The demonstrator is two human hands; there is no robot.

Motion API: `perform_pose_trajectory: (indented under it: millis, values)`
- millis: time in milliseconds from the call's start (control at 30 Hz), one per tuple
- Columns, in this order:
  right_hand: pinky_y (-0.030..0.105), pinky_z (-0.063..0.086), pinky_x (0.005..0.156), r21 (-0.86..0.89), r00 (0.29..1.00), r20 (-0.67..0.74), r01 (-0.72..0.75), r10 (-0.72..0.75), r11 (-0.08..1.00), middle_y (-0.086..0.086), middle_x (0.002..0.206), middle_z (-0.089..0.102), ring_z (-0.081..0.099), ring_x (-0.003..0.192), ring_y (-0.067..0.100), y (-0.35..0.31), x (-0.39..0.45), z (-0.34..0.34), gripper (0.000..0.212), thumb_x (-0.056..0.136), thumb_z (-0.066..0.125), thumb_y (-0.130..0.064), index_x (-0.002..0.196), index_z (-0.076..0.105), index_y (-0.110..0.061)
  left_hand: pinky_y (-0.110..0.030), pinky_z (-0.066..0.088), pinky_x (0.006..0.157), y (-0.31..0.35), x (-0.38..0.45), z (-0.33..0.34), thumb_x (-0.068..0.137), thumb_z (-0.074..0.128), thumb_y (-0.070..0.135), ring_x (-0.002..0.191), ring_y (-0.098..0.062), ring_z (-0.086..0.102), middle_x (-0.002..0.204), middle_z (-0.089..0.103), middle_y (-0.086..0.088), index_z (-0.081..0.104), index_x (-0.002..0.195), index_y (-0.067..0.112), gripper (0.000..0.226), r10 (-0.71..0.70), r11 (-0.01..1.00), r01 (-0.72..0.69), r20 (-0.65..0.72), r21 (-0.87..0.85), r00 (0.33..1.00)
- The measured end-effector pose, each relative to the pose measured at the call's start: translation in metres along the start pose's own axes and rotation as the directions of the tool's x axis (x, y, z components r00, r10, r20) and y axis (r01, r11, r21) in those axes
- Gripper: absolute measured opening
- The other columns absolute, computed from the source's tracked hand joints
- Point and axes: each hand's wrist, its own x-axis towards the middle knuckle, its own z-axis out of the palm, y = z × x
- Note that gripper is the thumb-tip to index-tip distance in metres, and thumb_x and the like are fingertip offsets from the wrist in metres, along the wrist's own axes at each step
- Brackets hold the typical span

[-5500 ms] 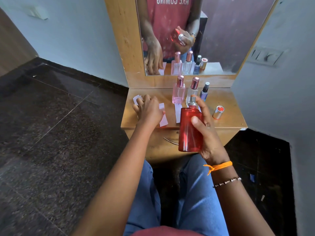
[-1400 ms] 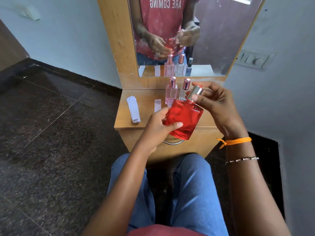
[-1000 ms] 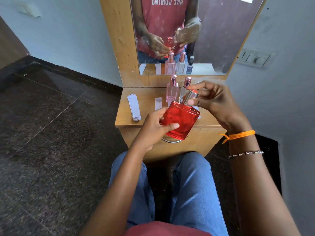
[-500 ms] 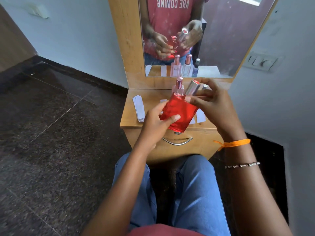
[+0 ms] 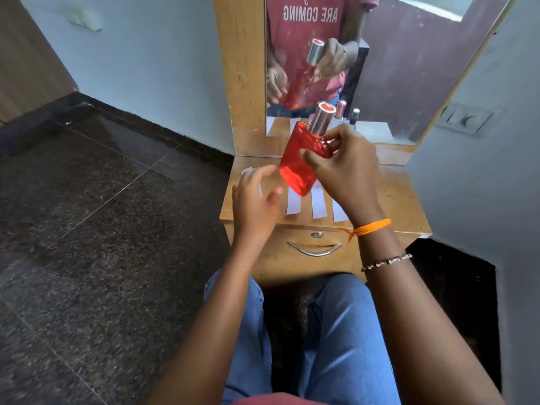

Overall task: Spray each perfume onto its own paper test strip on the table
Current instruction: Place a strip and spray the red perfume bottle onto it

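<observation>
Right hand (image 5: 342,168) grips the red bottle (image 5: 298,168) by its upper part, held tilted in the air over the far-middle of the wooden table (image 5: 403,200), silver cap (image 5: 321,119) on. Left hand (image 5: 254,200) hangs just left of the bottle, fingers loose and spread, holding nothing. White paper strips (image 5: 318,206) lie side by side on the table under the bottle, more paper under the left hand. Mirror (image 5: 409,68) behind.

My right hand (image 5: 347,171) has its grip on the red perfume bottle (image 5: 298,168), tilted above the wooden worktop (image 5: 400,200), its silver cap (image 5: 321,118) on. My left hand (image 5: 254,200) hovers beside it, fingers loose, holding nothing. White paper strips (image 5: 319,206) lie flat below the bottle; behind my hands there seem to be more, though blur hides them.
</observation>
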Motion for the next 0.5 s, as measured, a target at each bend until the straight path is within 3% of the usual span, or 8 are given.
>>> perform_pose_trajectory:
  millis: [67, 133, 300, 500]
  values:
    - [0.032, 0.039, 0.063, -0.05, 0.997, -0.08, -0.006, 0.002, 0.999, 0.001, 0.079, 0.067, 0.061, 0.077, 0.024, -0.003, 0.005, 0.011, 0.026, 0.071, 0.072, -0.03, 0.083, 0.056, -0.014, -0.015, 0.024, 0.087, -0.008, -0.007, 0.003, 0.082, 0.061, 0.005, 0.112, -0.024, 0.051, 0.112, 0.065, -0.001, 0.068, 0.102, 0.017, 0.025, 0.026, 0.979, -0.033, 0.038, 0.2, 0.999]
    - [0.032, 0.035, 0.061, -0.077, 0.992, -0.127, -0.016, 0.006, 0.997, 0.006, 0.08, 0.068, 0.06, 0.079, 0.029, 0.0, 0.009, 0.024, 0.025, 0.07, 0.069, -0.03, 0.081, 0.054, -0.012, -0.012, 0.021, 0.086, -0.013, -0.014, 0.005, 0.083, 0.056, 0.001, 0.11, -0.022, 0.048, 0.107, 0.065, 0.004, 0.071, 0.095, 0.021, 0.028, 0.037, 0.962, -0.054, 0.069, 0.267, 0.997]
    - [0.026, 0.019, 0.058, -0.153, 0.981, -0.193, -0.032, 0.002, 0.988, 0.01, 0.082, 0.063, 0.055, 0.078, 0.029, 0.009, 0.011, 0.048, 0.026, 0.072, 0.066, -0.027, 0.081, 0.055, -0.006, -0.023, 0.032, 0.093, -0.011, -0.019, 0.007, 0.085, 0.052, 0.001, 0.112, -0.02, 0.042, 0.107, 0.066, 0.007, 0.072, 0.095, 0.02, 0.029, 0.047, 0.952, -0.074, 0.099, 0.298, 0.994]
    - [0.026, 0.017, 0.057, -0.227, 0.984, -0.178, -0.028, -0.014, 0.973, 0.014, 0.088, 0.061, 0.054, 0.079, 0.033, 0.015, 0.007, 0.058, 0.025, 0.076, 0.065, -0.024, 0.085, 0.054, -0.004, -0.022, 0.033, 0.09, -0.013, -0.019, 0.002, 0.087, 0.051, 0.0, 0.112, -0.019, 0.04, 0.11, 0.065, 0.006, 0.07, 0.101, 0.016, 0.029, 0.002, 0.964, -0.027, 0.092, 0.266, 0.996]
